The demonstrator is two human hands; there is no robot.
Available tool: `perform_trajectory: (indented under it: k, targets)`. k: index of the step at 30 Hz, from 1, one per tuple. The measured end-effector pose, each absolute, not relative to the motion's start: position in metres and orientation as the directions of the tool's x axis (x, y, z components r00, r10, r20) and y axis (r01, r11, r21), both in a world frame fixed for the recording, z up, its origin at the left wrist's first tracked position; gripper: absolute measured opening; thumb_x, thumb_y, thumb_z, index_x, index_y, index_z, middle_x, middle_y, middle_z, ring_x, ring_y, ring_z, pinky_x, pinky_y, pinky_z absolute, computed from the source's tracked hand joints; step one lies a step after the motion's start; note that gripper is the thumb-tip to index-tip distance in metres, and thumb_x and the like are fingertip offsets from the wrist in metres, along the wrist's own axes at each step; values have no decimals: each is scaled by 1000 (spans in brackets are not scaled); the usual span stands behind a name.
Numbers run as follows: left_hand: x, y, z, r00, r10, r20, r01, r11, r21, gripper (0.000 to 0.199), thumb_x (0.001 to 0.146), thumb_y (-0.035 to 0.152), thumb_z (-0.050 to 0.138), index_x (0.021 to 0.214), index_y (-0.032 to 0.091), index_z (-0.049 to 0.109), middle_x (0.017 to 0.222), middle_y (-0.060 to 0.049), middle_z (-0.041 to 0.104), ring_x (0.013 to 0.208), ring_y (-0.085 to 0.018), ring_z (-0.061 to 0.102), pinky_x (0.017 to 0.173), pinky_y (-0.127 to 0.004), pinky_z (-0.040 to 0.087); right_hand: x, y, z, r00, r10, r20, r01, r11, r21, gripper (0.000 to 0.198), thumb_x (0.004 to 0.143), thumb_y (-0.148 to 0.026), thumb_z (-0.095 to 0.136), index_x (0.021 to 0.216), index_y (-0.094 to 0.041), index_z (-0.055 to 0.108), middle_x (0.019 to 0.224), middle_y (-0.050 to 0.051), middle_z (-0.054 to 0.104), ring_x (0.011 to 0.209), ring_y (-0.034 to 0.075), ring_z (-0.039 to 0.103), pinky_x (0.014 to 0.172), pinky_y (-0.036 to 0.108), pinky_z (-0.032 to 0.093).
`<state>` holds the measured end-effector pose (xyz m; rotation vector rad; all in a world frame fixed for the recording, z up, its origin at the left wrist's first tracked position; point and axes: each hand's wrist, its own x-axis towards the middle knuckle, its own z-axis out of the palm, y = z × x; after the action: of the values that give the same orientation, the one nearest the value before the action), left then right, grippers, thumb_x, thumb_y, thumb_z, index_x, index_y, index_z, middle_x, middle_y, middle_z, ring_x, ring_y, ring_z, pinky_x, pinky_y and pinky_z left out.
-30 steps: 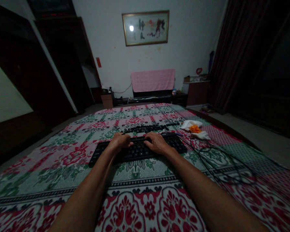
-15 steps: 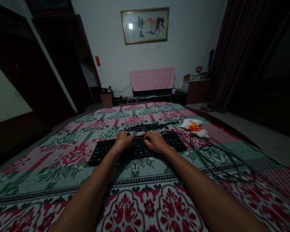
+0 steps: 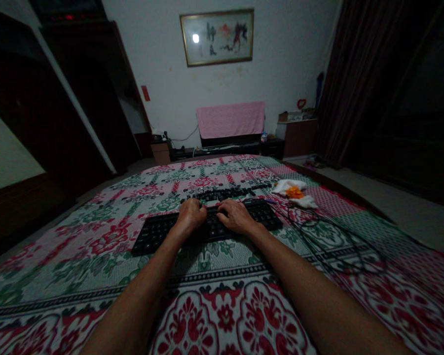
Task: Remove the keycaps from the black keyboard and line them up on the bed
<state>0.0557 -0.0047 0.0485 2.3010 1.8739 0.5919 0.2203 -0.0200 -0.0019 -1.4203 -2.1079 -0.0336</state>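
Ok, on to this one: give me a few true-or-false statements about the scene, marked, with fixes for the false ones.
1. The left hand and right hand are both at the keyboard. True.
2. The small dark pieces lie nearer the person than the keyboard. False: they lie beyond it.
3. A pink cloth hangs below the framed picture. True.
4. The black cable loops left of the keyboard. False: it loops to the right.

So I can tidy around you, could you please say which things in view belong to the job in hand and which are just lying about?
In the job:
keyboard, beneath left hand and right hand
probably the black pieces beyond it and the cable

Just lying about, seemingly:
cloth
pink towel
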Motion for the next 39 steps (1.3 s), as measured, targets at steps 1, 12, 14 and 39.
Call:
perform_trajectory:
  k: [1, 12, 14, 39]
  targets:
    - [53, -2, 50, 123, 979, 162, 897, -179, 405, 24, 73, 25, 45, 68, 12, 64, 60, -9, 64, 61, -18, 60, 54, -24, 39, 220, -20, -2, -256, 840, 477, 854, 428, -296, 18, 81, -30, 52, 89, -17, 62, 98, 6, 61, 96, 17, 52, 86, 30, 36]
    - [45, -5, 58, -19, 996, -91, 580, 85, 810, 8, 65, 18, 51, 58, 14, 55, 37, 1, 50, 39, -13, 52, 40, -20, 36, 219, -23, 0, -246, 849, 468, 864, 411, -291, 19, 81, -30, 52, 92, -17, 62, 100, 7, 61, 98, 17, 51, 88, 31, 35]
    - [45, -5, 58, -32, 994, -103, 561, 103, 822, 7, 64, 17, 51, 59, 14, 56, 37, 0, 51, 40, -14, 53, 40, -21, 37, 219, -23, 0, -243, 850, 466, 867, 407, -289, 20, 81, -30, 52, 93, -17, 62, 101, 7, 60, 99, 18, 51, 88, 31, 35]
    - [34, -1, 67, 72, 996, -53, 280, 31, 960, 9, 58, 22, 59, 60, 13, 58, 52, -5, 63, 55, -18, 63, 51, -23, 49, 209, -23, 15, -281, 762, 584, 733, 563, -382, 29, 75, -29, 60, 102, -18, 59, 106, 7, 61, 100, 18, 54, 85, 31, 39]
